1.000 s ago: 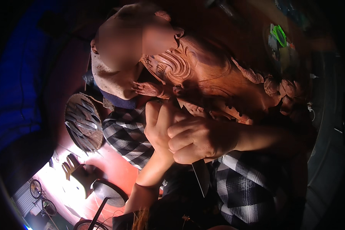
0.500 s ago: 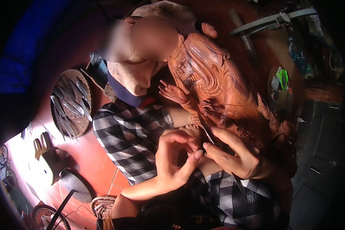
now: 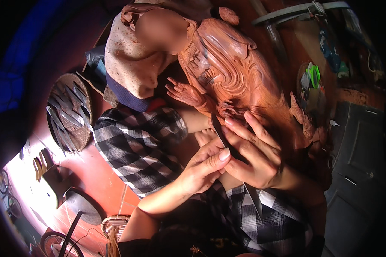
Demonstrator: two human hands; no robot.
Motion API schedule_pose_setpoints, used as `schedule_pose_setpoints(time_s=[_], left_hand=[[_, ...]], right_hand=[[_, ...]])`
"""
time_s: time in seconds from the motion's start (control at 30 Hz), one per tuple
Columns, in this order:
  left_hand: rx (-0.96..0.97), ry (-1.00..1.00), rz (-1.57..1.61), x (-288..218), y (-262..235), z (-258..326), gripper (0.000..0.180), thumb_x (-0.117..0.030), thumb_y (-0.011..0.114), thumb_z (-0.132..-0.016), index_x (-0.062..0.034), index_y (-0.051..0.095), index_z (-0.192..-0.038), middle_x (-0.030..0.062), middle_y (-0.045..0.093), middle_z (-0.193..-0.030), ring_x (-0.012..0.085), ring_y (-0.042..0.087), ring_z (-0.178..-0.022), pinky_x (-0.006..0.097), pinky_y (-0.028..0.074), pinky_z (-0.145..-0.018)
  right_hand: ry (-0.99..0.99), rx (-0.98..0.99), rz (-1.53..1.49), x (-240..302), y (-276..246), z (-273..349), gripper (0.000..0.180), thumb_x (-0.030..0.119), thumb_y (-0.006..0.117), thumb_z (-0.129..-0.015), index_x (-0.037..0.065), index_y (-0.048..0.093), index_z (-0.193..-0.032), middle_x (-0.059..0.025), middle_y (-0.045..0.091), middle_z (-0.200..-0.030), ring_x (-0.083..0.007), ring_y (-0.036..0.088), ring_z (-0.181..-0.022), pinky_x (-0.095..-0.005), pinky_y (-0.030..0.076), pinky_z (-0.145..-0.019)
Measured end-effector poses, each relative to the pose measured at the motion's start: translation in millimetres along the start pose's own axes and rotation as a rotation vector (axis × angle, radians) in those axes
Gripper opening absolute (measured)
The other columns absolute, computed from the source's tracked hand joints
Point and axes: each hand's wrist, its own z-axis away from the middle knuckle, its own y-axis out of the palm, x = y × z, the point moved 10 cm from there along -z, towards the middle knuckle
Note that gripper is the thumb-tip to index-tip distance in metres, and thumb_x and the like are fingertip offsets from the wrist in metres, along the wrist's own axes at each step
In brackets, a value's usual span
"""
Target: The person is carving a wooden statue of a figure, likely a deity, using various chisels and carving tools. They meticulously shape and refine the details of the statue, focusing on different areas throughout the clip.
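A long, thin, dark metal carving blade (image 3: 221,136) runs slantwise between my two hands. My right hand (image 3: 253,160) is closed around it, with the fingers bent over its upper part, and the lower end (image 3: 254,203) sticks out below the palm. My left hand (image 3: 206,167) pinches the blade from the other side, its thumb against the right hand. Just beyond lies a reddish-brown carved wooden statue (image 3: 261,94) of a robed figure. Its carved raised hand (image 3: 186,93) is left of the blade's tip. Part of the blade is hidden by my fingers.
Plaid cloth (image 3: 133,150) covers my legs, and a spotted cream cloth (image 3: 131,64) lies beside the statue. On the left stands a round basket (image 3: 75,147) of metal tools. A smaller basket (image 3: 111,220) is at lower left. A dark panel (image 3: 356,145) stands right.
Both hands have come closer together on the blade. The right hand's fingers now lie over it, and the left hand's ring-shaped pinch has flattened. The view has shifted slightly.
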Motion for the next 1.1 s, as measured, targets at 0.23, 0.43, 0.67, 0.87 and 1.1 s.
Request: schedule_pose_setpoints(time_s=[0.23,0.43,0.67,0.87,1.1], left_hand=[[0.146,0.059,0.169,-10.0,4.7,-4.8,0.061,-0.033,0.052,-0.107,-0.0007,0.031,-0.154,0.0101,0.052,-0.140,0.0195,0.053,-0.129,0.035,0.044,-0.109],[0.130,0.067,0.188,-9.9,15.4,-13.1,0.051,-0.033,0.050,-0.108,-0.0018,0.039,-0.147,0.0102,0.054,-0.137,0.0194,0.054,-0.128,0.038,0.045,-0.109],[0.108,0.111,0.230,-11.8,15.1,-16.3,0.043,-0.033,0.048,-0.109,-0.0027,0.046,-0.139,0.0079,0.058,-0.129,0.0158,0.060,-0.120,0.035,0.050,-0.104],[0.068,0.098,0.221,-9.3,15.8,-16.8,0.038,-0.034,0.049,-0.109,-0.0029,0.050,-0.131,0.0076,0.060,-0.125,0.0151,0.061,-0.116,0.034,0.052,-0.102],[0.057,0.095,0.255,-7.7,14.1,-16.5,0.045,-0.034,0.049,-0.108,-0.0016,0.045,-0.139,0.0090,0.059,-0.128,0.0154,0.061,-0.115,0.034,0.052,-0.101]], right_hand=[[0.044,0.005,-0.084,-9.1,4.9,1.3,0.011,0.013,0.063,-0.089,0.004,0.069,-0.087,-0.0235,0.071,-0.105,-0.0392,0.066,-0.118,-0.0607,0.048,-0.105],[0.081,0.072,-0.120,-18.9,0.2,-0.4,0.017,0.015,0.064,-0.089,0.000,0.070,-0.090,-0.0228,0.071,-0.114,-0.0373,0.064,-0.123,-0.0597,0.045,-0.107],[0.111,0.111,-0.138,-21.4,2.2,-8.3,0.011,0.009,0.069,-0.080,0.000,0.069,-0.087,-0.0201,0.071,-0.116,-0.0362,0.064,-0.123,-0.0553,0.048,-0.105],[0.107,0.164,-0.138,-20.6,1.7,-12.0,0.014,0.009,0.069,-0.082,0.000,0.072,-0.092,-0.0195,0.072,-0.114,-0.0357,0.064,-0.122,-0.0545,0.049,-0.104],[0.060,0.177,-0.103,-16.8,2.5,-11.3,0.020,0.013,0.069,-0.082,0.001,0.074,-0.098,-0.0209,0.072,-0.113,-0.0360,0.066,-0.120,-0.0558,0.050,-0.102]])
